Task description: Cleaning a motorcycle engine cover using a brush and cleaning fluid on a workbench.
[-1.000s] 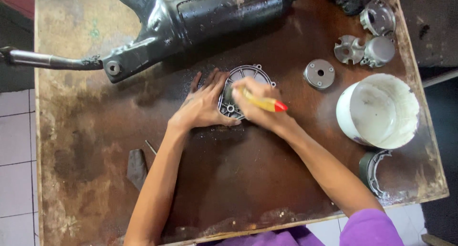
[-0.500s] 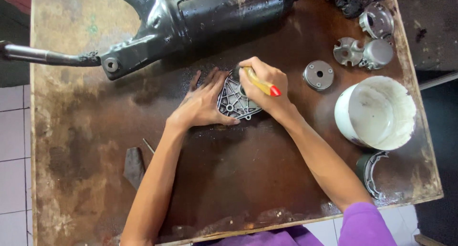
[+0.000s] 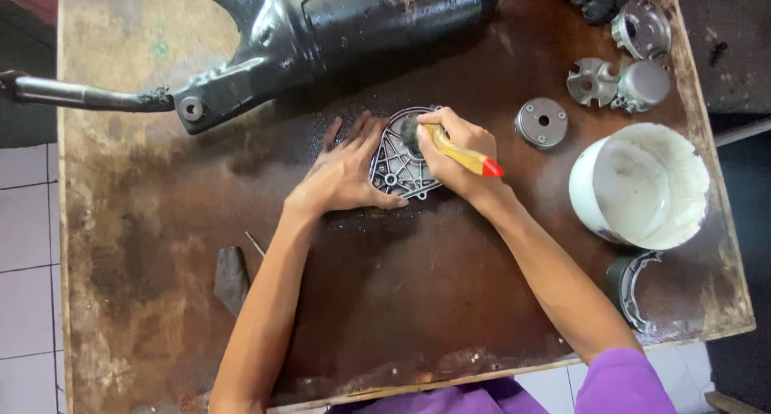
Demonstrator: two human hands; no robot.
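Bench [image 3: 144, 221] is oily brown wood, stained all over. Big black casing [image 3: 353, 28] lies across the top with a steel rod running off the left edge. White bucket [image 3: 638, 185] sits at right, well apart from the work, with a curved metal part just below it and three small grey castings [image 3: 614, 69] above. Round hub [image 3: 541, 122] sits between bucket and cover. Cover [image 3: 395, 161], a ribbed grey plate, lies flat mid-bench just below the casing. Left hand [image 3: 345, 173] lies flat, fingers spread, palm and thumb pressing the cover's left edge down. Right hand [image 3: 450, 153] is wrapped round a brush [image 3: 458, 150], yellow handle with red tip, bristles down on the cover's upper right. To do this well, my read: keep the left palm loaded so the plate can't skate on the oily top, work bristles along the ribs and into the bolt holes, short strokes, and keep fingertips clear of the brush path.
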